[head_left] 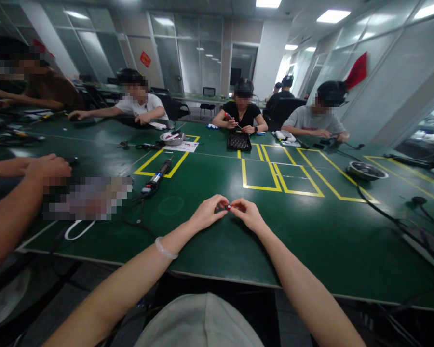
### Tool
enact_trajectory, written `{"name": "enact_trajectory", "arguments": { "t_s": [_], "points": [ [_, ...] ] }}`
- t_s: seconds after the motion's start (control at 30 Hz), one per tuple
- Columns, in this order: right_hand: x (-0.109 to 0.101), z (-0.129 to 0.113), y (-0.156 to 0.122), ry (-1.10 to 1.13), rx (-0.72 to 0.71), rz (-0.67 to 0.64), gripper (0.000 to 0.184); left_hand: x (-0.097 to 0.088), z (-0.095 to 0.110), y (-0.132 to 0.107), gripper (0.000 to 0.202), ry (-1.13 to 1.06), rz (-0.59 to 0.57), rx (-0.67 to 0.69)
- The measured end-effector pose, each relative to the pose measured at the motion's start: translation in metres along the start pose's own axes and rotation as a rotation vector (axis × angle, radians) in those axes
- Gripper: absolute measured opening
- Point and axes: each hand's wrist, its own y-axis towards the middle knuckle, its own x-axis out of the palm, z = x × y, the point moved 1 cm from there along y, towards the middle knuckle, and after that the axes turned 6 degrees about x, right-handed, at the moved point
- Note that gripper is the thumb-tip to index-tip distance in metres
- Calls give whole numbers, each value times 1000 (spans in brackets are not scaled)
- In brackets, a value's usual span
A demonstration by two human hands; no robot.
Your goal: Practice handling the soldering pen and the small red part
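Observation:
My left hand point(207, 212) and my right hand point(249, 213) meet just above the green table point(311, 231), fingertips pinched together. Between them sits a very small dark part with a red spot point(228, 207), held by both hands. It is too small to name. A pale bangle point(165, 249) circles my left wrist. An electric screwdriver point(158, 175) lies on the table to the far left of my hands, out of reach of either hand.
Yellow tape boxes point(275, 173) mark the table. A metal bowl point(367, 170) and black cables point(390, 212) lie to the right. A black tray point(239, 141) and another bowl point(172, 138) sit farther off. Several people work around the table; a co-worker's arms point(25, 173) lie at left.

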Motion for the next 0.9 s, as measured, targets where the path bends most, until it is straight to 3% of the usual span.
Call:
{"name": "enact_trajectory", "arguments": {
  "t_s": [0.37, 0.7, 0.9],
  "points": [
    [4, 1, -1, 297, 92, -112, 28, -1, -2, 0, 22, -86, -22, -30],
    [3, 9, 2, 287, 145, -137, 30, 1, -1, 0, 29, -144, -37, -91],
    [4, 2, 1, 289, 108, -104, 29, 2, -1, 0, 20, -127, -43, -70]
  ]
}}
